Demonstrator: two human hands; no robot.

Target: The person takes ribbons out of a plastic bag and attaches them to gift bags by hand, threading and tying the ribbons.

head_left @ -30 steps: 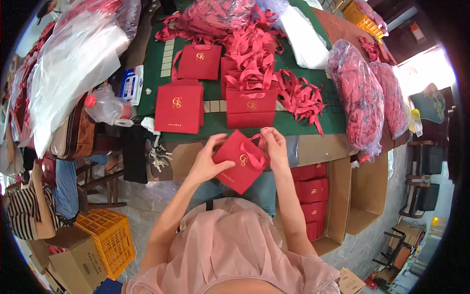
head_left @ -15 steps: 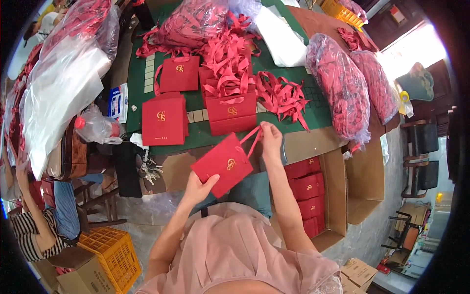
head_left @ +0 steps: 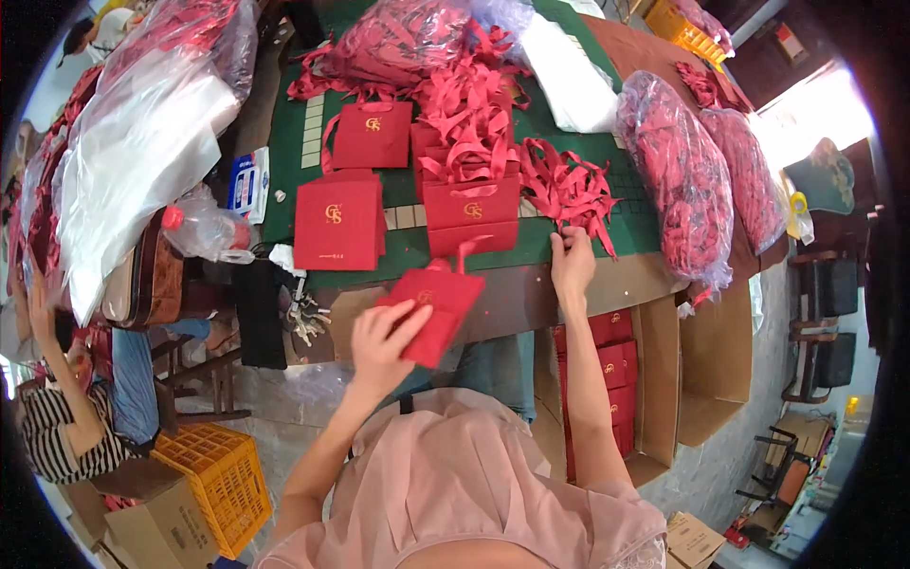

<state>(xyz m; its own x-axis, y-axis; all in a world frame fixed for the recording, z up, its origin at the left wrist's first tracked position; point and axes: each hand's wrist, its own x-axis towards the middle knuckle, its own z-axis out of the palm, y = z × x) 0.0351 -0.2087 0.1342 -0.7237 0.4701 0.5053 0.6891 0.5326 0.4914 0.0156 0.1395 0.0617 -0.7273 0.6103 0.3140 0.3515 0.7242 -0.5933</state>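
Note:
My left hand [head_left: 384, 349] grips a small red paper gift bag [head_left: 444, 318] with a gold mark, held tilted over the table's near edge. A ribbon handle stands up from the bag's top. My right hand [head_left: 573, 268] is at the near edge of a loose pile of red ribbons [head_left: 567, 190], fingertips pinched on a ribbon there. Beyond the held bag lies a row of overlapping red bags [head_left: 471, 214], their ribbon handles heaped on top. Left of it are a stack of flat red bags [head_left: 336, 228] and a single bag [head_left: 372, 137] with its handle.
Clear plastic sacks of red ribbon bags [head_left: 675, 190] lie at the right and back. Below the table's right edge stands an open cardboard box [head_left: 654, 398] holding red bags. At left are a plastic bottle [head_left: 209, 226], a yellow crate [head_left: 223, 488] and another person in stripes [head_left: 62, 441].
My right hand has let go of the bag's ribbon handle and moved right to the ribbon pile. The left hand has turned the bag, which now shows at a steeper angle.

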